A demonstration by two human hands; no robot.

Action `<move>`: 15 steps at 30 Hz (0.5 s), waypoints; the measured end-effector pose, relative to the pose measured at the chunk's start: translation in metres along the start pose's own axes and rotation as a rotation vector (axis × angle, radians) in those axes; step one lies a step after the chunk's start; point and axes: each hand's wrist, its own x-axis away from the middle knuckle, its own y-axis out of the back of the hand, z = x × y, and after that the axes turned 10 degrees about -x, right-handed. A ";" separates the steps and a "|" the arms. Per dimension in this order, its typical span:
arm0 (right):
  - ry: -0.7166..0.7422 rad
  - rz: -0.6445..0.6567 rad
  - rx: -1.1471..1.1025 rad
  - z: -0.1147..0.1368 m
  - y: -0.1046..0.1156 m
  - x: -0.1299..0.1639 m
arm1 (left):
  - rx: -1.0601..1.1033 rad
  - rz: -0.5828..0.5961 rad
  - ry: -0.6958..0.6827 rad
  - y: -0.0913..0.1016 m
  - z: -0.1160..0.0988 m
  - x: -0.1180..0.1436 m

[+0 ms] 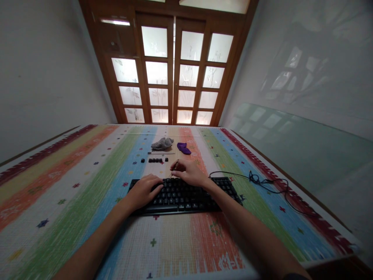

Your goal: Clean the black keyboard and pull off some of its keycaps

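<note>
A black keyboard [175,207] lies on the striped cloth in front of me. My left hand [146,190] rests on its left part, fingers stretched out over the keys and holding nothing. Above the keyboard's back edge, my right hand [188,172] pinches a thin, light-brown stick-like tool [171,175]; its exact kind is too small to make out. The tool's lower end points down at the back row of keys. Behind the keyboard sit several loose black keycaps [155,160] in a row, with a single keycap [142,160] off to the left.
A slim rod [161,153] lies behind the keycaps. Farther back are a crumpled grey cloth [162,144] and a purple cloth [183,148]. The keyboard's black cable [262,181] loops across the right side of the striped tablecloth [110,171]. Wooden glass-paned doors [174,70] stand beyond.
</note>
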 end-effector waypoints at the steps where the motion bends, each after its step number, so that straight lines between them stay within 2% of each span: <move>1: -0.009 -0.025 -0.010 -0.005 -0.001 0.001 | -0.008 0.000 0.003 0.000 0.000 0.000; 8: -0.070 -0.114 -0.174 -0.026 -0.004 0.008 | -0.031 0.013 0.017 0.000 -0.001 0.001; 15: -0.106 -0.117 -0.036 -0.018 0.011 0.017 | -0.044 0.029 0.016 0.001 -0.002 0.000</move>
